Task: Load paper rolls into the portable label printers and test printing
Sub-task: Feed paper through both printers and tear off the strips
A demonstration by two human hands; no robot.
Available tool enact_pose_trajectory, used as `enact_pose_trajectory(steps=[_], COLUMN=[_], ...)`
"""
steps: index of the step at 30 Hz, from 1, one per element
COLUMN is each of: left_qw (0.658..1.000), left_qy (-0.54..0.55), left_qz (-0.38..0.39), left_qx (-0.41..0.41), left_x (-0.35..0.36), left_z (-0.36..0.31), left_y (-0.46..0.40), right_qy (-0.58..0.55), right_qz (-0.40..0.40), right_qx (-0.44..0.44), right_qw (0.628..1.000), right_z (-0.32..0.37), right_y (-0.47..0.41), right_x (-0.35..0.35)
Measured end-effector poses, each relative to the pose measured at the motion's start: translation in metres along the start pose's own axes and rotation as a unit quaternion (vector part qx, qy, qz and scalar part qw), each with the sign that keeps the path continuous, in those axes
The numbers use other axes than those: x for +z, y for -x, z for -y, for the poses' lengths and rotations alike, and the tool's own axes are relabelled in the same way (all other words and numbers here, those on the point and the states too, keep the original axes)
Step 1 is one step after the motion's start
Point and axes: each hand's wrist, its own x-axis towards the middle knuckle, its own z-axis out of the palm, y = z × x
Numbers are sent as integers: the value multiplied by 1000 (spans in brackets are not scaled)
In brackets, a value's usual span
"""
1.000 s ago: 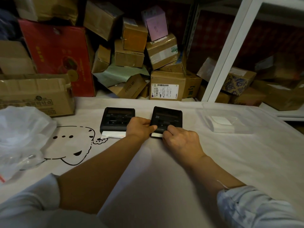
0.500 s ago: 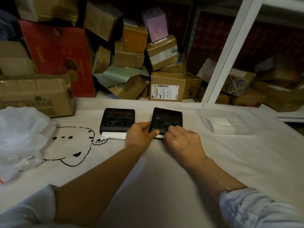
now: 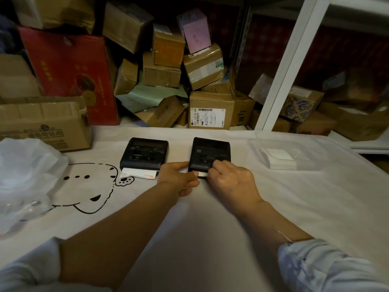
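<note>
Two black label printers lie side by side on a white cloth with a cartoon drawing. The left printer (image 3: pixel 144 153) has a white label strip (image 3: pixel 139 173) sticking out of its front. My left hand (image 3: pixel 179 179) grips the front left corner of the right printer (image 3: pixel 209 152), thumb along its side. My right hand (image 3: pixel 230 181) has its fingers curled over that printer's front edge. It seems to pinch a short pale strip of paper (image 3: pixel 201 174) that shows between my two hands. The hands hide most of that strip.
A clear plastic box (image 3: pixel 257 142) with a stack of white labels (image 3: pixel 280 158) stands to the right. A white plastic bag (image 3: pixel 27 165) and a cardboard carton (image 3: pixel 42 123) sit at the left. Piled cartons and a white shelf post (image 3: pixel 284 66) close off the back.
Both hands have drawn slightly back toward me along the right printer's front edge. The right hand's fingers came off the printer's top down to its front, where a pale strip now shows.
</note>
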Motion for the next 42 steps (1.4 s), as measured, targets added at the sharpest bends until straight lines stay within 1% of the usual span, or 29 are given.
enact_pose_trajectory(steps=[3, 4, 5, 6, 7, 8, 9, 10, 11, 12, 14, 16, 21, 25, 30, 33, 38, 42], left_qw=[999, 999, 999, 999, 999, 998, 998, 997, 997, 997, 997, 997, 995, 995, 996, 996, 997, 997], left_qy=[36, 40, 41, 38, 36, 35, 34, 32, 32, 30, 26, 21, 6, -1, -9, -2, 2, 0], left_qz=[-14, -19, -26, -31, -36, -41, -47, -52, -54, -54, -50, -50, -57, -53, -44, -43, -40, -40], left_qx=[-25, -23, -15, -5, 9, 23, 35, 45, 52, 55, 57, 60, 76, 82, 83, 76, 69, 68], left_x=[2, 3, 4, 6, 9, 11, 13, 14, 15, 15, 15, 14, 16, 19, 16, 16, 16, 15], left_z=[-2, -2, -2, -1, 0, 2, 4, 5, 6, 7, 7, 7, 12, 15, 15, 15, 17, 16], left_y=[-2, -3, -3, -2, -1, 1, 2, 3, 4, 4, 5, 6, 5, 4, 3, 3, 2, 1], right_qy=[-4, -20, -54, -99, -154, -225, -308, -391, -455, -493, -523, -531, -541, -545, -537, -540, -532, -533], right_qz=[-1, -4, -3, 2, 16, 42, 75, 103, 118, 122, 108, 96, 101, 92, 94, 90, 97, 99], right_qx=[-1, 22, 81, 175, 297, 423, 521, 569, 577, 570, 564, 563, 575, 582, 582, 585, 583, 595], right_qw=[1000, 1000, 995, 980, 942, 876, 792, 716, 668, 645, 630, 626, 605, 596, 604, 598, 606, 593], right_z=[-1, 0, 2, 5, 4, 4, 3, 0, -3, -4, -4, -6, -7, -6, -4, -6, -6, -8], right_y=[2, 2, 3, 2, 1, -3, -6, -10, -14, -15, -18, -17, -19, -19, -19, -20, -21, -23], right_x=[1, -2, -6, -12, -14, -16, -16, -15, -13, -14, -18, -18, -17, -14, -13, -14, -14, -15])
